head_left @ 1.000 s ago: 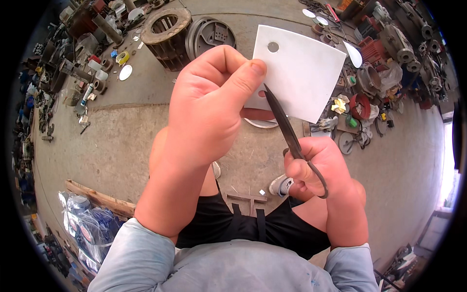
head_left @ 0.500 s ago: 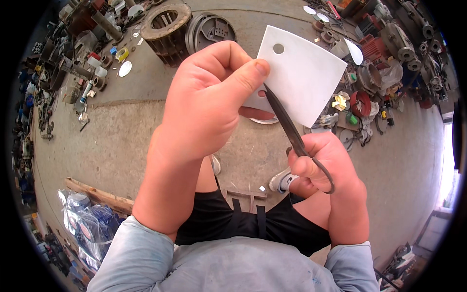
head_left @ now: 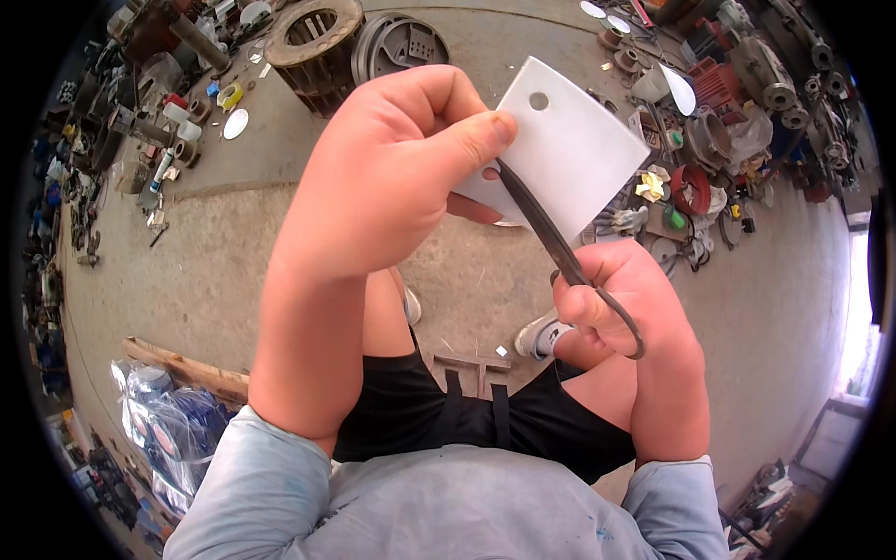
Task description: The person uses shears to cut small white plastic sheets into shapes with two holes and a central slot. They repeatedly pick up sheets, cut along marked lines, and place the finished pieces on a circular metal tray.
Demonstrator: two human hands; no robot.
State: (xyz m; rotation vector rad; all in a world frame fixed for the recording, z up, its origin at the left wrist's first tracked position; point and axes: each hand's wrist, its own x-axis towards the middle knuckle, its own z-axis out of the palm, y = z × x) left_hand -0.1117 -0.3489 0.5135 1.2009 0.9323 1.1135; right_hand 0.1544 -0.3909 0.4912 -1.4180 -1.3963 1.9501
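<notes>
A white flat sheet (head_left: 583, 140) with a curved upper edge and two round holes is held up in front of me. My left hand (head_left: 401, 177) pinches its left edge between thumb and fingers, the thumb lying between the holes. Dark metal scissors (head_left: 541, 222) are in my right hand (head_left: 621, 294), thumb and fingers at the handle loops. Their tip lies at the lower hole, close to my left thumb. Whether the lower blade is behind the sheet I cannot tell.
A slotted metal cylinder (head_left: 315, 54) and a round metal housing (head_left: 401, 51) stand on the floor ahead. Machine parts and a red ring (head_left: 691, 189) crowd the right side. A plastic-wrapped bundle (head_left: 168, 420) lies at the lower left beside a wooden beam (head_left: 187, 364).
The sheet has shifted slightly left and down with both hands. The scissors' tip stays at the lower hole. Both grips look the same.
</notes>
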